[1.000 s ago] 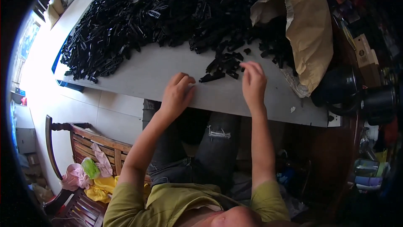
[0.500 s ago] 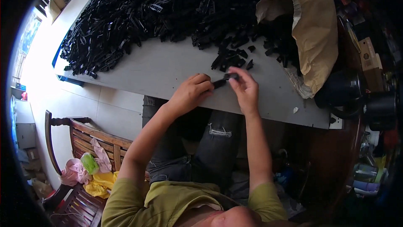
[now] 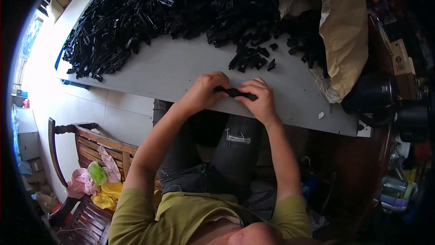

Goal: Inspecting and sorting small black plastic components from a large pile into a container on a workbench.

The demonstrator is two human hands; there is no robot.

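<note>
Between my two hands is a slim black plastic part (image 3: 234,92), lying crosswise just above the near edge of the grey table (image 3: 176,66). My left hand (image 3: 207,91) pinches its left end with curled fingers. At the other end, the thumb and fingers of my right hand (image 3: 259,98) close on it. The fingers cover both ends, so its full shape is hidden. A little beyond my hands lies a small loose cluster of black plastic parts (image 3: 248,58).
A large heap of black plastic parts (image 3: 136,23) spreads over the table's far side. At the right, a torn brown paper bag (image 3: 346,41) spills more of them. Black cups (image 3: 374,95) stand by the right edge. A wooden bench (image 3: 102,138) with cloths is at lower left.
My hands have drawn level, and the black part now lies straight between them rather than tilted. My right hand has come down and turned its fingers inward.
</note>
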